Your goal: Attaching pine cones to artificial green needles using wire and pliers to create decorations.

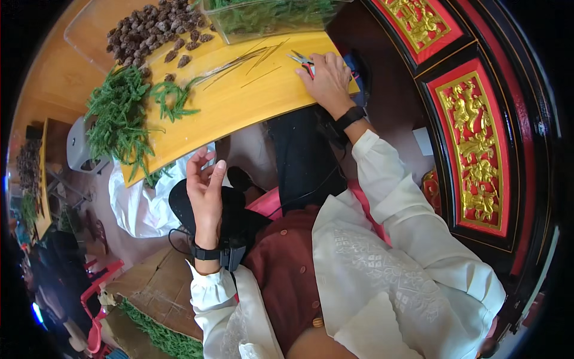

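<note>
At the right end of the yellow table [239,115], my right hand [330,81] is closed over a pair of pliers [298,58]; their jaws point away to the left and a red handle shows beside my thumb. My left hand [204,185] is raised over my lap just off the table's near edge. Its fingers are apart and loosely bent, and I see nothing in them. Thin brown wires [239,60] lie loose in the middle of the tabletop. Left of them are a small green artificial sprig [172,99] and a big pile of green sprigs [116,107] hanging over the edge.
Many pine cones [156,30] are heaped at the far left, beside a clear plastic bin [269,23] of greenery. A white plastic bag [139,203] hangs under the table's left corner. A cardboard box [161,287] with greenery stands low left. Carved gold-and-red panels [472,149] rise at right.
</note>
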Motion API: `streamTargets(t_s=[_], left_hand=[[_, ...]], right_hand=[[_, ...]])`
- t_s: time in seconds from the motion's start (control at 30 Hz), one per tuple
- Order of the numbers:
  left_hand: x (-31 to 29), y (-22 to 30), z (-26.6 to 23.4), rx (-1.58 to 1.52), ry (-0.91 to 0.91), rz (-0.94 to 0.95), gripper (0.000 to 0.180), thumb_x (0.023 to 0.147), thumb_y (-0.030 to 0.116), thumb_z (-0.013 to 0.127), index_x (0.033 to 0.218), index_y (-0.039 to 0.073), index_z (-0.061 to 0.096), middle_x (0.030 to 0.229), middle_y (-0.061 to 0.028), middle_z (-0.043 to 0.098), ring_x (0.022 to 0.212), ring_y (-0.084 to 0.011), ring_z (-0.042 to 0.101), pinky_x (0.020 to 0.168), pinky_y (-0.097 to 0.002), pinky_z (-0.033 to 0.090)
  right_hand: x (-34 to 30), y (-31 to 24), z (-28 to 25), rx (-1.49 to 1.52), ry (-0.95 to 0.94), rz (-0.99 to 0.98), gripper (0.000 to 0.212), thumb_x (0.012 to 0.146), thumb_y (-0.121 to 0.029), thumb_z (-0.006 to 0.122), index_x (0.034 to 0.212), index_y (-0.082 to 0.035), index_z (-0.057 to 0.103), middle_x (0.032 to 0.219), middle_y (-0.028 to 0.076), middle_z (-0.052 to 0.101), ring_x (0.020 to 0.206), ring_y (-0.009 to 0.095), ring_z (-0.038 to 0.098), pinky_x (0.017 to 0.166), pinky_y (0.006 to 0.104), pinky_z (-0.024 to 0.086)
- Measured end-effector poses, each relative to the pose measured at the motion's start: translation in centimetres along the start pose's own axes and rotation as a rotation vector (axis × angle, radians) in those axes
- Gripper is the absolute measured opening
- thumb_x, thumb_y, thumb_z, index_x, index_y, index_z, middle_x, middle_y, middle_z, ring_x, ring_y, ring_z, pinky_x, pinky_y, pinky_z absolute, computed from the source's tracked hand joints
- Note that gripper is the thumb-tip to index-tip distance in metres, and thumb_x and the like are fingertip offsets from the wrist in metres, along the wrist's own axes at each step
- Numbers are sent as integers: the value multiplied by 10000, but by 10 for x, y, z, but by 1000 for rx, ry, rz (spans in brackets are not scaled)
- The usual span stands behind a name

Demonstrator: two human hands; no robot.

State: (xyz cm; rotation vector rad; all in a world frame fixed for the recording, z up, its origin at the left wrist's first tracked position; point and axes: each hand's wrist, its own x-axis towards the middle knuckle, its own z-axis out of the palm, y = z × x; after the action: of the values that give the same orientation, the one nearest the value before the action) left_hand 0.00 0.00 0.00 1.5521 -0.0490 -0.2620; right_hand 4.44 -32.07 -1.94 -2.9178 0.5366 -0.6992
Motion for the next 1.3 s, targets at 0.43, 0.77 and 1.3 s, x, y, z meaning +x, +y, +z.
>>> streamTargets(t_s=[0.43, 0.77, 1.3], left_hand=[[1, 2, -4, -25, 64, -32, 334, 847, 86, 653, 1145, 5, 526, 1089, -50, 552, 862, -93, 537, 804, -224, 429], [50, 30, -14, 399, 162, 221, 252, 850, 127, 650, 1049, -18, 595, 939, -60, 635, 737, -95, 562, 680, -223, 453], [36, 39, 134, -291, -614, -83, 353, 859, 91, 650, 1164, 32, 481, 1025, 8, 546, 974, -57, 492, 894, -213, 383]], right_hand=[[-20, -24, -48, 534, 331, -190, 293, 823, -125, 589, 554, -18, 633, 812, 70, 655, 794, 226, 601, 721, 322, 442], [-47, -37, -44, 839, 142, 12, 190, 745, 9, 503, 824, 11, 676, 906, 105, 660, 809, 174, 635, 705, 267, 479], [-55, -49, -71, 2379, -645, 517, 376, 952, -274, 424, 621, -113, 347, 551, -37, 305, 503, 78, 293, 486, 240, 251]])
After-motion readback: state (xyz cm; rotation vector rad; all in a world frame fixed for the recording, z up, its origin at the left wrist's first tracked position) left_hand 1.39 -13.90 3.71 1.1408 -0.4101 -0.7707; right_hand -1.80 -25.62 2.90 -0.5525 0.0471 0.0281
